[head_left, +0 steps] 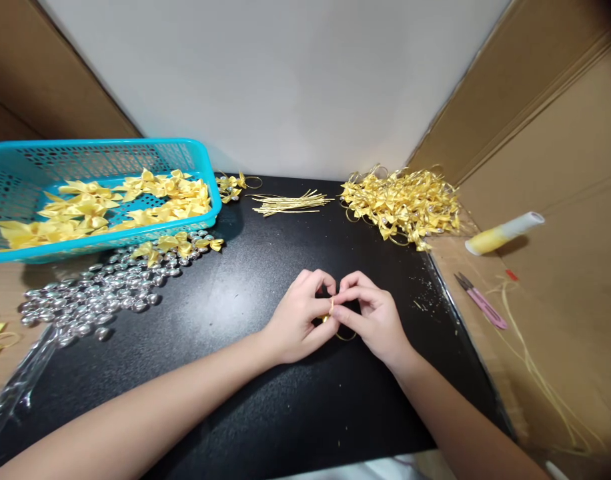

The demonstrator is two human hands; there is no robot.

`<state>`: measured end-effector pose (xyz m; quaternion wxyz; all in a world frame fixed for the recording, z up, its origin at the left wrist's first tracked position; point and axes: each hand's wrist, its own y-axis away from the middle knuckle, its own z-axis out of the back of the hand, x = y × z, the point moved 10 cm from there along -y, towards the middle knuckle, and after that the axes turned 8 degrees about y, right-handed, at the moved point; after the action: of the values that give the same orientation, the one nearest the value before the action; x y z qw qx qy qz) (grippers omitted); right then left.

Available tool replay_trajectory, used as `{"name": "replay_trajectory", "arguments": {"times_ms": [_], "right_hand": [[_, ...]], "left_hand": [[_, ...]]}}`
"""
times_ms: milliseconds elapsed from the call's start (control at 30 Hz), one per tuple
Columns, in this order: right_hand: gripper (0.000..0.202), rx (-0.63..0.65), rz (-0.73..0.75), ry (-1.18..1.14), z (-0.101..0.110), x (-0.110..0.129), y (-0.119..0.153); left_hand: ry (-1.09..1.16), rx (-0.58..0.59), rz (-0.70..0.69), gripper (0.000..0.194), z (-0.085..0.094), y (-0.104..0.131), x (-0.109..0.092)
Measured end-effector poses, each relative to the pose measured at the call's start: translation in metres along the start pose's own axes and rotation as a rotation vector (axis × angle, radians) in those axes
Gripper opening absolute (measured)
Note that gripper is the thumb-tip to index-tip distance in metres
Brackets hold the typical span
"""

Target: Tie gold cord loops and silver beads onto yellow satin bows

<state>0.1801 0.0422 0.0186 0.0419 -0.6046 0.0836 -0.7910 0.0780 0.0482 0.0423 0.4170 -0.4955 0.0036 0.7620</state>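
Observation:
My left hand (300,320) and my right hand (378,320) meet over the middle of the black work surface (245,287), their fingertips touching. Between them is a small yellow ribbon flower (326,319), mostly hidden by the left fingers, which are closed around it. A thin gold cord (345,337) curves out below the fingertips. The right thumb and forefinger pinch at a strand of this cord, though the exact grip is partly covered.
At the left, a turquoise basket (213,170) holds yellow ribbon flowers, with silver beads (100,293) before it. Gold cord pieces (293,203) lie at the back. Finished-looking flowers (400,203) are heaped back right, near pink-handled snips (480,301) and a tube (505,233).

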Motion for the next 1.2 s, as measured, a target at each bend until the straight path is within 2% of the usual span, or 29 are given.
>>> {"name": "replay_trajectory", "arguments": {"times_ms": [200,467,633,700,767,867,933,1033,1133,1200], "right_hand": [[0.002,-0.085,-0.041,0.04,0.012,-0.01,-0.001],[0.003,-0.212,-0.031,0.091,0.03,-0.015,-0.002],[0.005,-0.244,-0.138,0.016,0.033,-0.024,-0.001],[0.007,-0.236,-0.174,-0.012,0.031,-0.027,0.0],[0.008,-0.231,-0.186,-0.031,0.031,-0.027,0.0],[0.006,-0.224,-0.156,-0.028,0.031,-0.024,-0.003],[0.004,-0.219,-0.13,-0.019,0.031,-0.022,-0.005],[0.006,-0.213,-0.127,-0.039,0.031,-0.023,-0.006],[0.007,-0.211,-0.139,-0.083,0.032,-0.026,-0.007],[0.007,-0.215,-0.153,-0.111,0.033,-0.029,-0.007]], "left_hand": [[-0.003,-0.058,0.062,0.018,0.009,-0.002,0.011],[-0.004,-0.074,-0.082,0.028,0.019,0.001,0.003],[-0.131,0.04,-0.186,0.009,0.013,0.004,-0.001],[-0.118,0.077,-0.208,0.007,0.011,0.002,-0.004],[-0.077,0.021,-0.137,0.008,0.019,-0.003,0.0],[-0.014,-0.124,0.059,0.006,0.036,-0.012,0.014],[0.025,-0.13,0.166,0.011,0.037,-0.02,0.021],[0.089,0.017,0.264,0.023,0.022,-0.035,0.029],[0.23,0.255,0.32,0.02,-0.004,-0.046,0.034],[0.306,0.319,0.361,0.018,-0.013,-0.048,0.039]]}}
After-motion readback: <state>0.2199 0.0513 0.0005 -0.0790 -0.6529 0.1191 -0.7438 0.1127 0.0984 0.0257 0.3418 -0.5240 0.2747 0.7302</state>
